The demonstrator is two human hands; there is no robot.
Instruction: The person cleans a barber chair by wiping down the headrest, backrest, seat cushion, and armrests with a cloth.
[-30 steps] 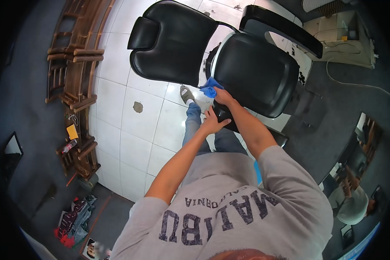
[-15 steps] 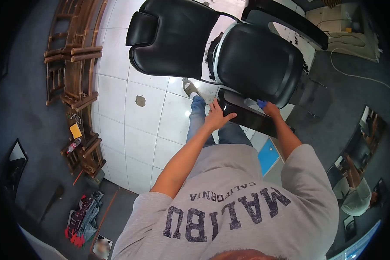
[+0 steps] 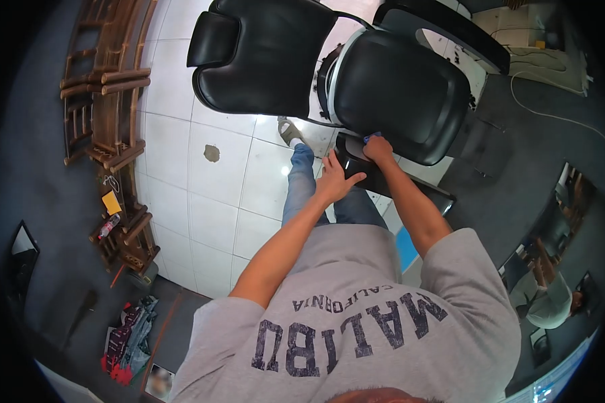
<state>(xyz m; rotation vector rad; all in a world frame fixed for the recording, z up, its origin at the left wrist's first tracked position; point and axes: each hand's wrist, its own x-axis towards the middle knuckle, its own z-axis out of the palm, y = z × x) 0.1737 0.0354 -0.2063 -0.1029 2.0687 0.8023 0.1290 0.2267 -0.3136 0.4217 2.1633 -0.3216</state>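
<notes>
A black salon chair stands before me, with its padded seat [image 3: 400, 97] and backrest [image 3: 269, 57]. My left hand [image 3: 332, 180] rests with fingers spread on the near end of the chair's glossy black armrest [image 3: 410, 185], thumb stretched to the right. My right hand [image 3: 379, 148] is closed on a small blue object [image 3: 368, 138] at the armrest's inner side, close to the seat edge. Most of the blue object is hidden by the fingers, so its kind is unclear.
The far black armrest [image 3: 444, 30] lies beyond the seat. A bamboo bench [image 3: 107, 87] runs along the left. Dark hair clippings lie on the white tiled floor [image 3: 208, 188] around the chair. A cable [image 3: 551, 111] hangs at the right, near a mirror [image 3: 565, 208].
My right hand has slid left along the armrest with the blue object, coming nearer my left hand. My left hand keeps its place on the armrest. The view has shifted slightly.
</notes>
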